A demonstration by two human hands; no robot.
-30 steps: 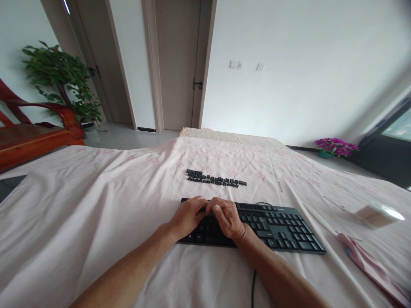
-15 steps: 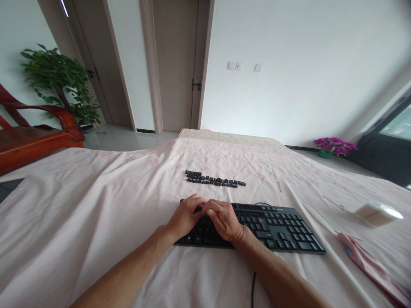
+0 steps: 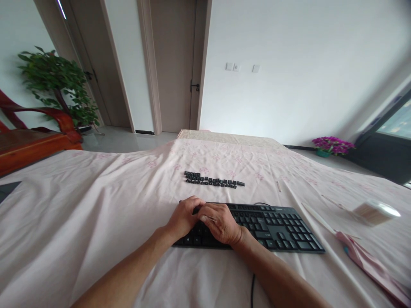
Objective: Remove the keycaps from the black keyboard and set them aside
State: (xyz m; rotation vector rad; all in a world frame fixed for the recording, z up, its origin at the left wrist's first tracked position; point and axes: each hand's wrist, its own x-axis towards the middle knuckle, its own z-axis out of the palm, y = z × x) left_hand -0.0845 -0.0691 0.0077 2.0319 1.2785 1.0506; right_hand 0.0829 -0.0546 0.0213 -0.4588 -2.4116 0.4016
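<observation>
A black computer keyboard (image 3: 282, 231) lies in front of me, with my forearms reaching over its left half. My left hand (image 3: 183, 218) bends over the keyboard's far left side, its fingers curled and their tips hidden behind the other hand. My right hand (image 3: 221, 224) rests against it, low over the keys, fingers bent together. A thin pale stick, which looks like a cotton swab (image 3: 210, 218), crosses the right fingers; its tip is hidden. Beyond the keyboard, loose black keycaps (image 3: 213, 181) lie in uneven rows.
A pale pink cloth (image 3: 128, 214) with folds covers the surface. To the right are a clear box of cotton swabs (image 3: 375, 212), a loose swab (image 3: 278, 186) and a pink cloth item (image 3: 369, 261). A black cable (image 3: 253, 291) runs toward me between my arms.
My right hand has shifted slightly left and turned, and the thin pale stick across its fingers shows more clearly. My left hand stays nearly in place. The view has moved slightly.
</observation>
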